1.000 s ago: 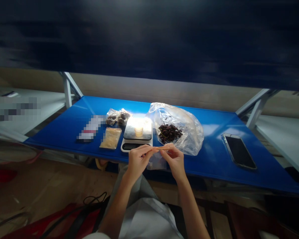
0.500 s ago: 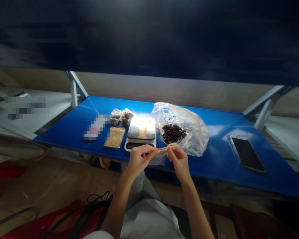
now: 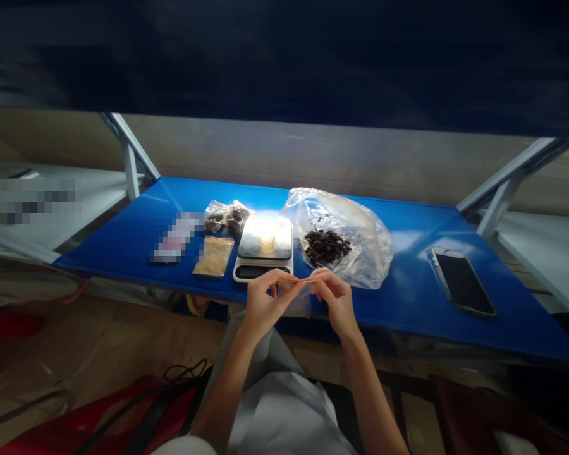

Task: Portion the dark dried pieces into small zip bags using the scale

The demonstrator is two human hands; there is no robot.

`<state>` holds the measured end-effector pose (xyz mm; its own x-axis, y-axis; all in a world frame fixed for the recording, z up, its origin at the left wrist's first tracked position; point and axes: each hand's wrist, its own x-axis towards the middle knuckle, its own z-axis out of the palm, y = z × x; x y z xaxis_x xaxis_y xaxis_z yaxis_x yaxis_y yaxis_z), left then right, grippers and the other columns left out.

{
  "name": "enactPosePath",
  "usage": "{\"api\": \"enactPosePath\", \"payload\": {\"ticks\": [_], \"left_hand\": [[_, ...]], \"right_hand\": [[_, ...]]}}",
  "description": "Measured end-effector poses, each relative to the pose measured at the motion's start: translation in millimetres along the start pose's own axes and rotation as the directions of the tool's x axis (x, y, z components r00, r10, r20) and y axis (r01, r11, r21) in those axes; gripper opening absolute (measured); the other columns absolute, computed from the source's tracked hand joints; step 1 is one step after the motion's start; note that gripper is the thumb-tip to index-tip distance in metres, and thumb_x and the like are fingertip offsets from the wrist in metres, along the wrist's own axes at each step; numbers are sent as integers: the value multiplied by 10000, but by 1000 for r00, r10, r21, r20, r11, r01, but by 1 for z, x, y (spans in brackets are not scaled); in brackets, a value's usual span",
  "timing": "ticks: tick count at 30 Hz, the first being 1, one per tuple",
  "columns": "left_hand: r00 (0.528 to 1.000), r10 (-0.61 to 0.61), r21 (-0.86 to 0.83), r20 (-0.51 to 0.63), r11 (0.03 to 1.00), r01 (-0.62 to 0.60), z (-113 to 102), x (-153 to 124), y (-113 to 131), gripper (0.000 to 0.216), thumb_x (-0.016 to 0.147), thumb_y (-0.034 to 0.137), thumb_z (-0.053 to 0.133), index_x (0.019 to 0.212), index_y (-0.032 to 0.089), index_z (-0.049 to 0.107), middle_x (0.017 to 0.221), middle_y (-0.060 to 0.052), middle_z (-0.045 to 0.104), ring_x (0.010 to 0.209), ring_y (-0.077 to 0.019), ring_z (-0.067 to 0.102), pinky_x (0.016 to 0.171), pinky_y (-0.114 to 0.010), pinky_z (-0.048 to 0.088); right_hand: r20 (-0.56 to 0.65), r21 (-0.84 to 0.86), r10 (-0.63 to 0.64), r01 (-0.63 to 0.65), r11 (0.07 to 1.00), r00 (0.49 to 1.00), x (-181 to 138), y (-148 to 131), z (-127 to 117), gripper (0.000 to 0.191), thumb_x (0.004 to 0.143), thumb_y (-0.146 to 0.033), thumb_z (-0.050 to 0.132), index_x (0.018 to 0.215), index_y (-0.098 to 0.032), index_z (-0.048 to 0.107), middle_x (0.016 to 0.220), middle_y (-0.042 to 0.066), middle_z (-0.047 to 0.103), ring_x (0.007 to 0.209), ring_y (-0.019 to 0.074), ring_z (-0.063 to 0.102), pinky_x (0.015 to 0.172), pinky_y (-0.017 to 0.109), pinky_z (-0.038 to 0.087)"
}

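Note:
My left hand (image 3: 264, 302) and my right hand (image 3: 336, 299) pinch the top edge of a small clear plastic bag (image 3: 298, 307). The edge looks orange, and the bag hangs below it in front of the table's near edge. Just beyond my left hand is a white kitchen scale (image 3: 243, 272) with a small translucent cup (image 3: 266, 244) on its metal plate. Past my right hand, dark dried pieces (image 3: 326, 247) lie in the mouth of a large clear plastic bag (image 3: 372, 243).
Left of the scale lie a small bag of pale contents (image 3: 214, 257) and two small bags of dark contents (image 3: 226, 217). A blurred-out packet (image 3: 176, 237) is farther left. A phone (image 3: 462, 281) rests on the blue table (image 3: 408, 309) at right. A dark panel (image 3: 284, 63) hangs overhead.
My hands have drawn closer together along the bag's top edge. The view has shifted slightly; the things on the table lie as before.

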<state>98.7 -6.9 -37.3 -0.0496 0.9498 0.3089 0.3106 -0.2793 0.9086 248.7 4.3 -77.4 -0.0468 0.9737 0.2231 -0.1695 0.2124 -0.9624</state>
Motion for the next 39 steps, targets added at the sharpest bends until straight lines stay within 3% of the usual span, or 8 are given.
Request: {"api": "enactPosePath", "payload": {"ticks": [7, 13, 19, 27, 34, 39], "left_hand": [[996, -27, -24, 82, 999, 29, 1, 1, 0, 172, 761, 310, 688, 703, 148, 693, 613, -12, 686, 491, -91, 545, 425, -185, 348], [992, 69, -20, 108, 998, -67, 3, -1, 0, 182, 827, 299, 630, 774, 159, 733, 725, -49, 719, 576, -112, 593, 436, -184, 372], [992, 104, -34, 78, 994, -101, 10, -4, 3, 184, 844, 277, 617, 761, 163, 735, 697, -45, 712, 586, -119, 604, 463, -196, 404], [994, 80, -17, 72, 997, -79, 4, -1, -2, 191, 845, 279, 612, 773, 156, 739, 672, -34, 695, 559, -108, 580, 446, -186, 373], [985, 41, 5, 165, 999, -43, -5, 2, -5, 194, 824, 309, 650, 803, 151, 760, 720, -52, 725, 561, -117, 581, 461, -200, 372], [981, 100, 2, 168, 995, -102, -4, 2, -7, 237, 871, 321, 599, 889, 156, 769, 688, -43, 715, 565, -121, 591, 512, -207, 418]], "right_hand": [[15, 13, 31, -31, 999, 999, 0, 1, 0, 197, 804, -373, 681, 723, -207, 616, 812, 15, 579, 711, 142, 529, 529, 230, 375], [41, 44, 67, -69, 997, 997, 0, -1, -2, 224, 786, -401, 689, 718, -207, 601, 857, 20, 581, 657, 127, 497, 521, 233, 373], [30, 102, 84, -87, 991, 996, -1, 3, -6, 226, 775, -393, 705, 717, -203, 598, 893, 23, 566, 587, 98, 439, 496, 233, 348], [59, 80, 47, -52, 995, 997, -2, 4, -4, 157, 785, -365, 706, 764, -219, 654, 869, 26, 580, 680, 134, 508, 510, 232, 362], [32, 97, 43, -46, 994, 999, -1, 5, -2, 271, 836, -392, 650, 651, -196, 623, 833, 7, 572, 515, 74, 385, 487, 244, 319], [30, 73, 86, -88, 993, 996, 0, 2, 0, 332, 849, -435, 622, 647, -184, 540, 826, 4, 538, 504, 65, 364, 470, 234, 303]]}}
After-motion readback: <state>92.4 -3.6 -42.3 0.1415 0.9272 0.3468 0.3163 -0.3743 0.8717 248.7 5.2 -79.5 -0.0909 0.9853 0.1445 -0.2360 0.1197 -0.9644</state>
